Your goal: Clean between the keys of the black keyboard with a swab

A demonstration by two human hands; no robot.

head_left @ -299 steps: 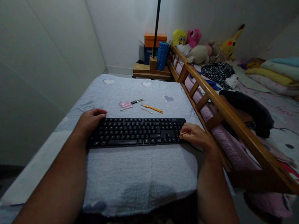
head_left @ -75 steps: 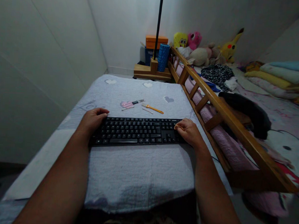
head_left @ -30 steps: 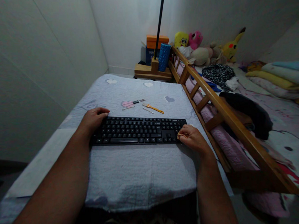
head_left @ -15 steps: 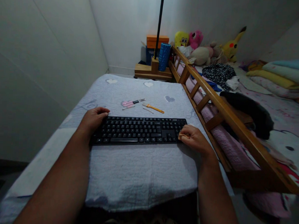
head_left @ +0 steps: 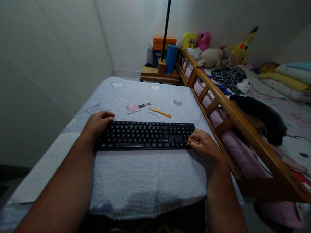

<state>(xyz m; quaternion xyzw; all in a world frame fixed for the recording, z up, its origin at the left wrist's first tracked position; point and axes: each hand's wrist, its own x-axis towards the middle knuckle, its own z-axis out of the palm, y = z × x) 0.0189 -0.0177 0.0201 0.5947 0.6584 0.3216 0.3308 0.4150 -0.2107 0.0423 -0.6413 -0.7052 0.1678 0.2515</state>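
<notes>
A black keyboard [head_left: 142,136] lies across the light blue quilted cloth [head_left: 148,177]. At its left end rests my left hand [head_left: 100,123], fingers together along the edge and thumb by the upper left corner, gripping it. My right hand [head_left: 202,142] is closed over the number keys at the right end, pinching a small orange-brown cloth [head_left: 193,141]. Beyond the keyboard lie an orange-handled brush [head_left: 162,112], a black and pink tool with a metal tip [head_left: 141,106], and two cotton swabs [head_left: 134,112], one left and one near the brush.
A wooden bed rail [head_left: 229,112] runs along the right side, with a bed holding clothes, folded blankets and plush toys [head_left: 205,41] behind it. At the back stand a wooden base [head_left: 159,74] with a black pole, an orange box [head_left: 164,43] and a blue roller [head_left: 171,59].
My right hand has shifted slightly to the right with the cloth over the number keys. My left hand stays at the keyboard's left end.
</notes>
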